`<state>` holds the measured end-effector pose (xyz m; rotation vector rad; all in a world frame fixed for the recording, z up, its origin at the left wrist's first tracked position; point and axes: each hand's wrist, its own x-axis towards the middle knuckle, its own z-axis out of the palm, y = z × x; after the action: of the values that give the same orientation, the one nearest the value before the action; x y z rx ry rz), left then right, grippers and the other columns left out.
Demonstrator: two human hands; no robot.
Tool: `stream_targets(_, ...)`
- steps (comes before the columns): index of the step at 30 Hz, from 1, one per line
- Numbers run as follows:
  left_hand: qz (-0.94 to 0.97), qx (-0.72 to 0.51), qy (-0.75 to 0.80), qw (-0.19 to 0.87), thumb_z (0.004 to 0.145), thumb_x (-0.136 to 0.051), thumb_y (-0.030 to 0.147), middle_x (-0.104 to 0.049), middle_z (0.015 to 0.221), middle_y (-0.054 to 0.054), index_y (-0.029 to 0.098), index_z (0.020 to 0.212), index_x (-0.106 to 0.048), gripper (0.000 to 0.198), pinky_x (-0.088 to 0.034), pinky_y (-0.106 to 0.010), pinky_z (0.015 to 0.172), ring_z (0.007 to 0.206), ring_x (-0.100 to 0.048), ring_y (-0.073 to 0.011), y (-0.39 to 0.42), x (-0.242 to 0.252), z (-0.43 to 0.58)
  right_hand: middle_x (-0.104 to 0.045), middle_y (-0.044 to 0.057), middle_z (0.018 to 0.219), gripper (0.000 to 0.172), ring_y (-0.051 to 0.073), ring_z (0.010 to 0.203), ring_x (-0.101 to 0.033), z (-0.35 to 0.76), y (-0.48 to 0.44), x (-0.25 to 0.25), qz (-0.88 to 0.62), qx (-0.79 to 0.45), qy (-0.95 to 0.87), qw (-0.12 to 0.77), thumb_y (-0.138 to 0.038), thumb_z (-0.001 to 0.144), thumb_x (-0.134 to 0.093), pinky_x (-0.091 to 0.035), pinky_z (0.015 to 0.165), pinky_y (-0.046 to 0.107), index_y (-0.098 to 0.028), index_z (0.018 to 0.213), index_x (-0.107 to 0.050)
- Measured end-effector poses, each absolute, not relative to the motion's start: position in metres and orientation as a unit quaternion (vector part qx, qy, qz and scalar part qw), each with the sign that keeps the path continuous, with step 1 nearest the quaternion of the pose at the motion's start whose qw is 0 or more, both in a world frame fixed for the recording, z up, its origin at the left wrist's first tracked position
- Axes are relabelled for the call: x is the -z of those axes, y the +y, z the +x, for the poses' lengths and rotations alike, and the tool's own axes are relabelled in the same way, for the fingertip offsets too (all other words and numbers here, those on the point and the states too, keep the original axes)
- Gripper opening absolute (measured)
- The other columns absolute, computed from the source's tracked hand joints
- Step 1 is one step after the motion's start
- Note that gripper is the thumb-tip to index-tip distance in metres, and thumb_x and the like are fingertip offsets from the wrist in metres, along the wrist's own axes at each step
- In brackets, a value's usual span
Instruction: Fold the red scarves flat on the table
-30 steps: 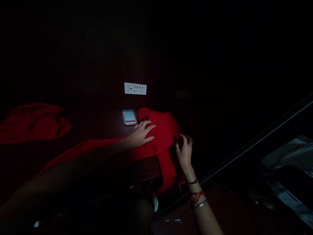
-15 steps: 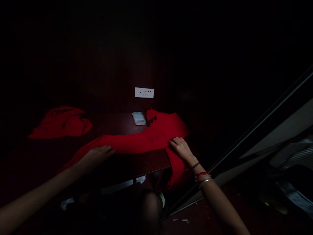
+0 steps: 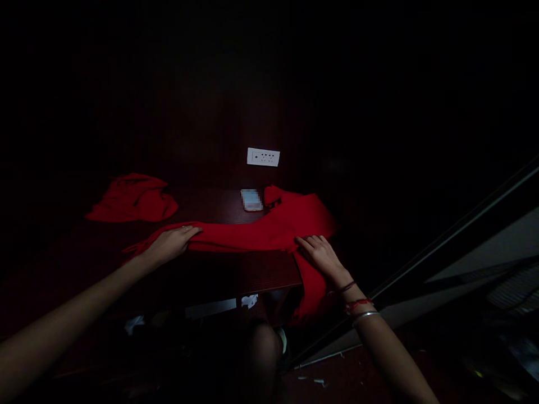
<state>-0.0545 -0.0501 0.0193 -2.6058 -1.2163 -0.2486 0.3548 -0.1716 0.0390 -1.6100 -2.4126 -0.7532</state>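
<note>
A long red scarf (image 3: 248, 237) with fringe at its left end lies across the dark wooden table. My left hand (image 3: 176, 242) is closed on its near edge toward the left end, fingers bent over the fabric. At the table's right corner my right hand (image 3: 320, 255) has its fingers curled on the scarf, the thumb mostly hidden. Part of the fabric hangs down over the corner beside that hand. Bracelets circle my right wrist.
A second crumpled red cloth (image 3: 135, 199) rests at the table's left. Behind the scarf lies a blurred-out phone-like item (image 3: 251, 200). A white socket panel (image 3: 263, 157) sits on the dark wall. My knee (image 3: 263, 350) shows below the table (image 3: 252, 275).
My left hand has moved up and slightly right, pulling the scarf's near edge away from me, so its left part is narrower. My right hand stays at the corner. The view has shifted left.
</note>
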Motion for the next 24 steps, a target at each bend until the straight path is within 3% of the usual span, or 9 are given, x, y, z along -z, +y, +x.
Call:
stream_targets(10, -0.914, 0.040, -0.384, 0.127, 0.071, -0.028, 0.004, -0.057, 0.108, -0.004, 0.020, 0.108, -0.052, 0.047, -0.037, -0.026, 0.079, 0.092, -0.054, -0.0171, -0.051, -0.027, -0.055, -0.059, 0.007, 0.086, 0.024, 0.017, 0.079, -0.048, 0.351, -0.166, -0.043, -0.511, 0.256, -0.819, 0.048, -0.017, 0.084, -0.039, -0.029, 0.075, 0.030, -0.016, 0.102, -0.055)
stream_targets(15, -0.897, -0.006, -0.396, 0.196, 0.072, -0.030, 0.003, -0.057, 0.105, -0.006, 0.022, 0.105, -0.054, 0.045, -0.037, -0.032, 0.078, 0.092, -0.052, -0.0208, -0.052, -0.036, -0.053, -0.058, 0.007, 0.085, 0.023, 0.017, 0.077, -0.046, 0.349, -0.165, -0.045, -0.521, 0.254, -0.814, 0.040, -0.016, 0.083, -0.039, -0.029, 0.074, 0.029, -0.015, 0.100, -0.056)
stream_targets(19, -0.869, 0.051, -0.433, 0.234, 0.073, -0.030, 0.006, -0.055, 0.106, -0.009, 0.022, 0.104, -0.055, 0.043, -0.035, -0.037, 0.080, 0.099, -0.048, -0.0245, -0.044, -0.052, -0.060, -0.056, 0.007, 0.084, 0.022, 0.017, 0.077, -0.044, 0.350, -0.166, -0.047, -0.531, 0.258, -0.804, 0.069, -0.018, 0.083, -0.040, -0.030, 0.073, 0.029, -0.016, 0.096, -0.057)
stream_targets(24, -0.884, 0.048, -0.428, 0.179, 0.070, -0.030, 0.005, -0.055, 0.105, -0.011, 0.021, 0.102, -0.057, 0.044, -0.035, -0.040, 0.079, 0.098, -0.049, -0.0266, -0.035, -0.042, -0.076, -0.055, 0.006, 0.087, 0.022, 0.017, 0.078, -0.043, 0.355, -0.170, -0.045, -0.555, 0.269, -0.780, 0.112, -0.018, 0.084, -0.038, -0.031, 0.071, 0.027, -0.017, 0.093, -0.058)
